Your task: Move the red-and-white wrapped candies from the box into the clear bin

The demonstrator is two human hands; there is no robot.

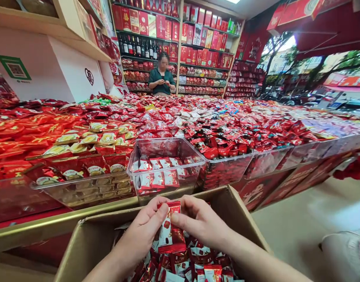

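Note:
My left hand (147, 225) and my right hand (199, 221) pinch a small red and white wrapped packet (171, 231) between thumbs and fingers, one on each side of its upper part. The packet hangs upright over an open cardboard box (85, 241), in which many similar packets (201, 250) lie loose. Just beyond the box stands a clear plastic bin (168, 171), with rows of the same red and white packets low inside it.
More clear bins heaped with red packets (221, 145) and durian-labelled packets (94, 166) stretch across the display. A person (162, 78) stands behind it, before shelves (205, 55) of boxes and bottles. Pale floor (312, 211) shows at the right.

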